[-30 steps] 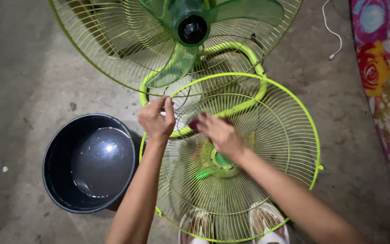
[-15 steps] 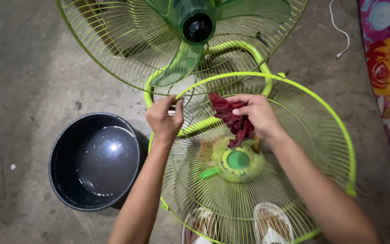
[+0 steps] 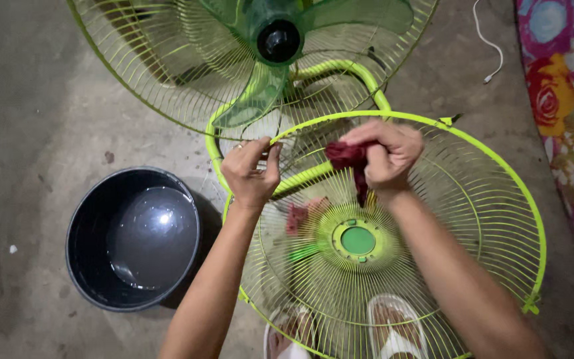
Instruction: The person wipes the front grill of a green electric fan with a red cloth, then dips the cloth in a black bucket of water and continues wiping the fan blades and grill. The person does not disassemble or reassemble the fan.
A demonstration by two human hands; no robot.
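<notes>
A loose lime-green wire fan grille (image 3: pixel 499 219) with a green centre disc is held tilted in front of me. My left hand (image 3: pixel 252 173) grips its upper left rim. My right hand (image 3: pixel 386 156) is shut on a dark red cloth (image 3: pixel 345 156) and presses it against the wires near the top of the grille. Behind it stands the fan (image 3: pixel 260 60) with its green blades, black hub and rear grille, on a lime-green ring base.
A black basin (image 3: pixel 88 272) with water sits on the concrete floor to the left. A white cable (image 3: pixel 489 46) lies at the upper right. A flowered fabric (image 3: pixel 566 100) runs along the right edge. My feet in sandals (image 3: pixel 393 332) show under the grille.
My right hand has brought the red cloth from the grille's middle up to its top. The grille has tilted and shifted right. My left hand keeps its grip on the rim.
</notes>
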